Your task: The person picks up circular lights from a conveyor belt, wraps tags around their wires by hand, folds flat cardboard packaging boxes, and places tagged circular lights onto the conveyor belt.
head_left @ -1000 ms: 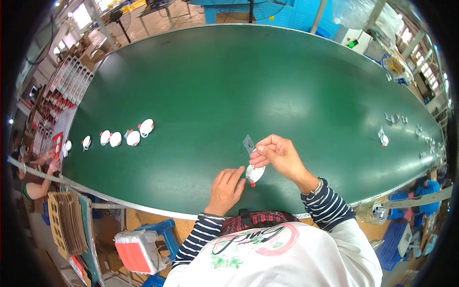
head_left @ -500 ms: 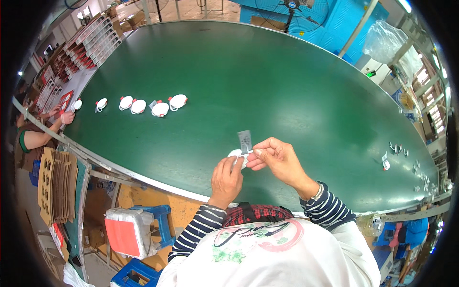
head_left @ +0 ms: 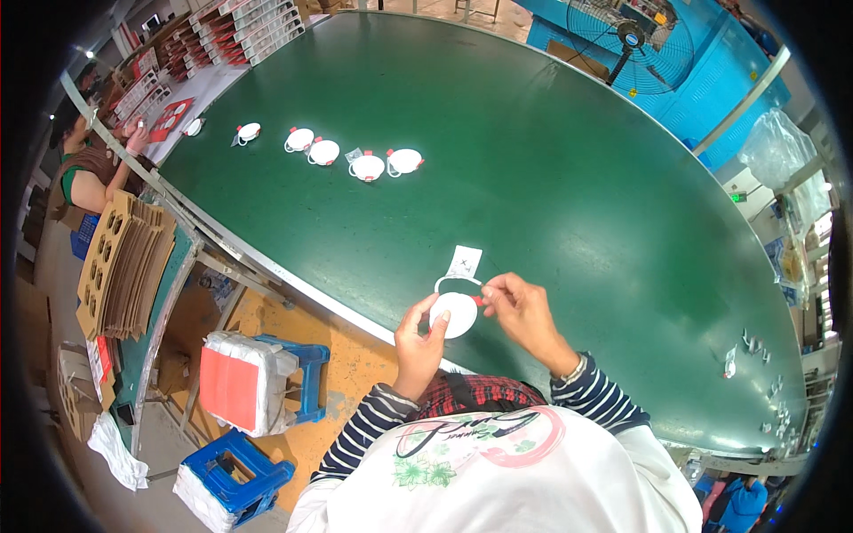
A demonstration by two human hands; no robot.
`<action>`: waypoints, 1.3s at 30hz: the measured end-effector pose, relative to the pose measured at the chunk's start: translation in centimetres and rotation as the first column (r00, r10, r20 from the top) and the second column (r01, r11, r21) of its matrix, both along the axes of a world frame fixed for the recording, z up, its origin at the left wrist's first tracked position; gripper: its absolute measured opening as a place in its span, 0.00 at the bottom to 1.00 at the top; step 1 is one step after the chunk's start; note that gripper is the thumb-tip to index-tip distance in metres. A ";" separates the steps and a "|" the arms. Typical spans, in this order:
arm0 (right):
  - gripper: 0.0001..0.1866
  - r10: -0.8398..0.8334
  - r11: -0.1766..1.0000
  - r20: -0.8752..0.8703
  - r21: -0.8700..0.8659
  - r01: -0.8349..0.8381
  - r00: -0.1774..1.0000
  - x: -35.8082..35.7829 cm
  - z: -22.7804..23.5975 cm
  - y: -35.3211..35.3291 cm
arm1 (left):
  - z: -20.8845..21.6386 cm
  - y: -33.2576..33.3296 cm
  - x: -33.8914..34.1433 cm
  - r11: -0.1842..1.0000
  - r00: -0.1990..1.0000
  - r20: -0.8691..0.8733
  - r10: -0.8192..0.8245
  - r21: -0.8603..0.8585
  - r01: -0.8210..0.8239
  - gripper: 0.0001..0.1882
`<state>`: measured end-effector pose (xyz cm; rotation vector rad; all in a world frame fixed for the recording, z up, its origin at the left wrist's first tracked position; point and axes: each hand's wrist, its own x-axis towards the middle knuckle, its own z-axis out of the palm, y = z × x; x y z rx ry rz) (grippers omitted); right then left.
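Observation:
A round white disc (head_left: 456, 317), which looks like a small ceiling downlight, is in my left hand (head_left: 419, 346), its smooth face up. My left thumb lies on that face, with the fingers at the rim and underneath. From the far side of the disc curves a white cable (head_left: 447, 281). My right hand (head_left: 531, 324) pinches at the cable's end, close to a red tab (head_left: 479, 301) on the rim. Just beyond the cable lies a small clear packet (head_left: 465, 261) with a whitish side showing; whether it is tied to the cable I cannot tell.
Several similar white discs (head_left: 367, 167) with red tabs lie on the green table (head_left: 533, 178) to the far left. At the right end are small metal parts (head_left: 755, 345). A co-worker's arm (head_left: 117, 182) reaches in at left, near stacked cardboard (head_left: 124, 266). Blue stools (head_left: 233, 480) stand below.
The disc, mostly hidden by my fingers before, now shows its full round face. My right hand has drawn back slightly to the rim. The whole view has shifted toward the left side.

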<state>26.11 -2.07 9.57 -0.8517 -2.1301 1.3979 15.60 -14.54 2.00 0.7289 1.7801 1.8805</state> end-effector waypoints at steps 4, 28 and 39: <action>0.08 -0.005 0.989 -0.037 -0.146 -0.001 0.999 0.6 -0.8 -1.1 | 0.9 0.4 1.6 0.992 0.986 0.163 0.023 0.117 -0.043 0.15; 0.06 0.531 0.407 -0.231 -0.774 -0.485 0.815 4.5 -3.5 2.0 | 4.9 -5.9 6.8 0.980 0.535 0.822 -0.195 0.183 0.076 0.19; 0.09 0.549 -0.014 -0.453 -0.846 -0.534 0.702 -3.8 -4.4 -3.1 | 2.8 -10.6 -0.4 0.879 0.314 0.822 -0.475 0.432 0.201 0.19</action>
